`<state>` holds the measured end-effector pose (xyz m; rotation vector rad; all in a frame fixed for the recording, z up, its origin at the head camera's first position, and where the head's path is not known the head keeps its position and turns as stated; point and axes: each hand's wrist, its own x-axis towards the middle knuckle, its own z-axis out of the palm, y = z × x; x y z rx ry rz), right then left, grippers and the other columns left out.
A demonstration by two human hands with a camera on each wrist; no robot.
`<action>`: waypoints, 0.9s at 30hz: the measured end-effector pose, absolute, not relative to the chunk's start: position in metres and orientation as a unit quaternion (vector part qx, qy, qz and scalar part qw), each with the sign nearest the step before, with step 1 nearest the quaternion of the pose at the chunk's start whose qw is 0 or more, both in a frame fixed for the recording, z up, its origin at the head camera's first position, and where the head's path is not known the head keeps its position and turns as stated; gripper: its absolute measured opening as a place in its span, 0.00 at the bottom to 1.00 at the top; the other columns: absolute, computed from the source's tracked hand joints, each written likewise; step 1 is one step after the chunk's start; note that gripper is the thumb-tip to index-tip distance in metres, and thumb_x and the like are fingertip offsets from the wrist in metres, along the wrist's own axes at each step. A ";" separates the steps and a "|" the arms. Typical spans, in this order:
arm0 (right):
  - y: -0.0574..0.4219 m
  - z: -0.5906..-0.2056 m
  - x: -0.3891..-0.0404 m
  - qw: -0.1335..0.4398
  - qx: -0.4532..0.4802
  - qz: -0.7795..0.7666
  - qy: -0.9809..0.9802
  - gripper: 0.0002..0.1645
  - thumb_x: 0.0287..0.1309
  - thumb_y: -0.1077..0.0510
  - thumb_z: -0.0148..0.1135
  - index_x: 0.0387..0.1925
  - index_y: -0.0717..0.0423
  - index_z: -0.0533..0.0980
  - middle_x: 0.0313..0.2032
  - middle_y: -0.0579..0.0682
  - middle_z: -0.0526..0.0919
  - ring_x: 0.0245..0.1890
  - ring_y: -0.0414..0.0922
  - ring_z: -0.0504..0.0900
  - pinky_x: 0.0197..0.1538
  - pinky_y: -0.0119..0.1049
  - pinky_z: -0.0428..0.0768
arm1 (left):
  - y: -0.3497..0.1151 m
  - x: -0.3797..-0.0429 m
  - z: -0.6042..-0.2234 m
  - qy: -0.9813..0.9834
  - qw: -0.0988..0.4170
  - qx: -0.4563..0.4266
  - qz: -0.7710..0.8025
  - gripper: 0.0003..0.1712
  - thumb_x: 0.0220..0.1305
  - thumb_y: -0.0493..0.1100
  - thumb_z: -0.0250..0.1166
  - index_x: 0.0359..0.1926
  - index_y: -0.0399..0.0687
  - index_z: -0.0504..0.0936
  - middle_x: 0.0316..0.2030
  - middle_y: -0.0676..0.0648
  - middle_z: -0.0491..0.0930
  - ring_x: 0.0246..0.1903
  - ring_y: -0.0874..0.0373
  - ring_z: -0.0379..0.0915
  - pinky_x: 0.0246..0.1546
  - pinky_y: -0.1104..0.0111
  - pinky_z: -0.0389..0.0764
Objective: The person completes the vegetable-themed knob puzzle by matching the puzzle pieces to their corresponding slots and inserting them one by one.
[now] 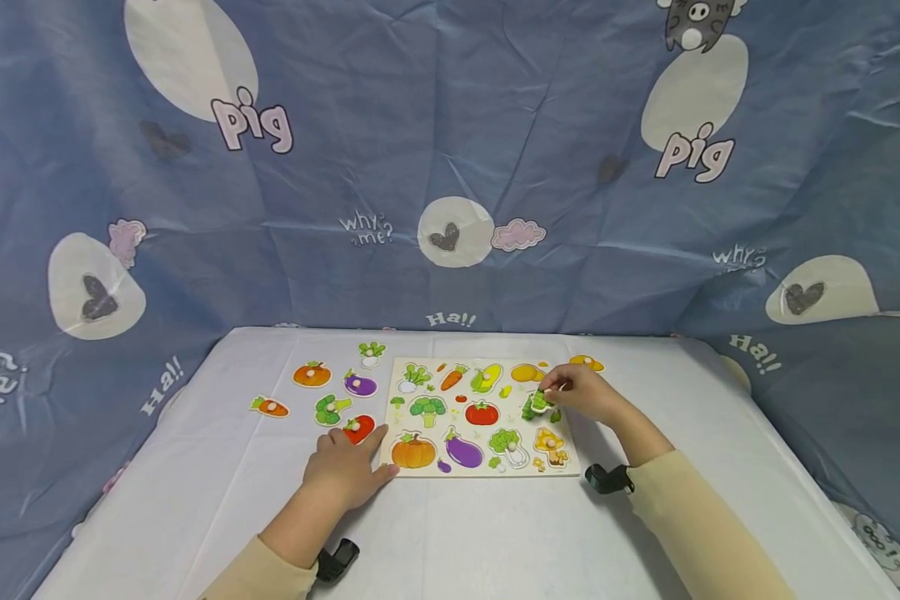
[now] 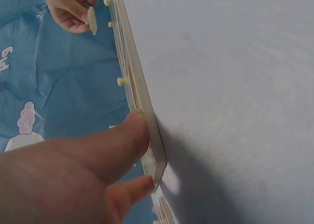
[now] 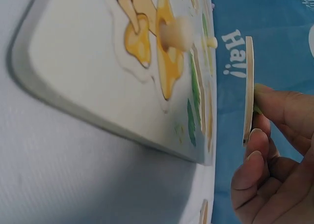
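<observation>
A flat wooden vegetable puzzle board lies on the white table. My left hand rests at its front left corner, the thumb along the near edge and the other fingers by the left edge. Over the right side of the board, my right hand pinches a green vegetable puzzle piece. In the right wrist view that piece is edge-on, raised clear of the board, with its knob between thumb and fingers. A tomato piece lies just beyond my left fingers.
Left of the board lie loose pieces: pumpkin, eggplant, broccoli, carrot and a white-rooted vegetable. A yellow piece lies behind my right hand. Knobbed corn, leafy cabbage and mushroom pieces sit in the board.
</observation>
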<state>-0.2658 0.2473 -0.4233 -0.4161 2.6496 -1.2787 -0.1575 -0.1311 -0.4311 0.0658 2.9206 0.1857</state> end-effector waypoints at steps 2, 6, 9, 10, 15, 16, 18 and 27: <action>0.245 -0.425 -0.266 0.086 -0.140 -0.428 0.889 0.03 0.63 0.66 0.65 0.39 0.62 0.81 0.35 0.53 0.79 0.35 0.47 0.75 0.37 0.36 0.77 | -0.131 -0.157 -0.431 0.992 0.108 0.021 0.063 0.43 0.61 0.64 0.66 0.74 0.56 0.67 0.57 0.18 0.64 0.51 0.31 0.64 0.50 0.43 0.77; 0.241 -0.428 -0.267 0.090 -0.137 -0.421 0.892 0.03 0.63 0.66 0.65 0.39 0.61 0.81 0.35 0.52 0.79 0.34 0.46 0.75 0.36 0.35 0.76 | -0.131 -0.157 -0.430 0.992 0.110 0.022 0.065 0.43 0.62 0.64 0.66 0.74 0.56 0.67 0.57 0.18 0.64 0.51 0.30 0.63 0.50 0.43 0.77; 0.238 -0.430 -0.269 0.096 -0.135 -0.409 0.897 0.03 0.63 0.65 0.66 0.39 0.60 0.82 0.34 0.51 0.79 0.34 0.45 0.74 0.36 0.36 0.75 | -0.131 -0.157 -0.430 0.992 0.109 0.024 0.066 0.43 0.62 0.64 0.66 0.73 0.55 0.67 0.57 0.18 0.64 0.51 0.30 0.64 0.50 0.43 0.77; 0.237 -0.430 -0.269 0.100 -0.133 -0.408 0.898 0.03 0.63 0.65 0.66 0.39 0.59 0.82 0.34 0.51 0.79 0.34 0.45 0.74 0.35 0.36 0.75 | -0.131 -0.157 -0.429 0.992 0.108 0.025 0.066 0.43 0.61 0.64 0.66 0.73 0.55 0.67 0.57 0.18 0.64 0.51 0.30 0.64 0.49 0.43 0.77; 0.233 -0.433 -0.273 0.117 -0.121 -0.401 0.900 0.03 0.63 0.66 0.66 0.38 0.59 0.82 0.33 0.51 0.79 0.32 0.45 0.74 0.34 0.36 0.75 | -0.131 -0.157 -0.430 0.992 0.107 0.025 0.066 0.43 0.61 0.65 0.66 0.74 0.55 0.67 0.57 0.18 0.64 0.51 0.29 0.64 0.49 0.43 0.77; 0.233 -0.433 -0.274 0.120 -0.117 -0.400 0.901 0.02 0.63 0.66 0.66 0.38 0.59 0.82 0.33 0.51 0.79 0.32 0.44 0.74 0.34 0.36 0.75 | -0.131 -0.157 -0.430 0.992 0.108 0.025 0.066 0.43 0.61 0.65 0.66 0.74 0.56 0.67 0.57 0.18 0.64 0.51 0.30 0.64 0.49 0.43 0.77; 0.232 -0.434 -0.275 0.126 -0.111 -0.396 0.903 0.02 0.63 0.65 0.66 0.37 0.59 0.82 0.32 0.50 0.79 0.31 0.44 0.74 0.33 0.35 0.75 | -0.131 -0.157 -0.429 0.991 0.109 0.025 0.068 0.43 0.62 0.65 0.66 0.74 0.55 0.67 0.57 0.18 0.64 0.51 0.29 0.64 0.48 0.43 0.77; 0.227 -0.435 -0.279 0.138 -0.095 -0.386 0.907 0.04 0.60 0.65 0.68 0.36 0.62 0.81 0.31 0.49 0.79 0.29 0.42 0.73 0.31 0.32 0.74 | -0.130 -0.157 -0.429 0.992 0.109 0.024 0.065 0.43 0.61 0.64 0.66 0.74 0.56 0.67 0.57 0.18 0.64 0.51 0.29 0.64 0.48 0.43 0.77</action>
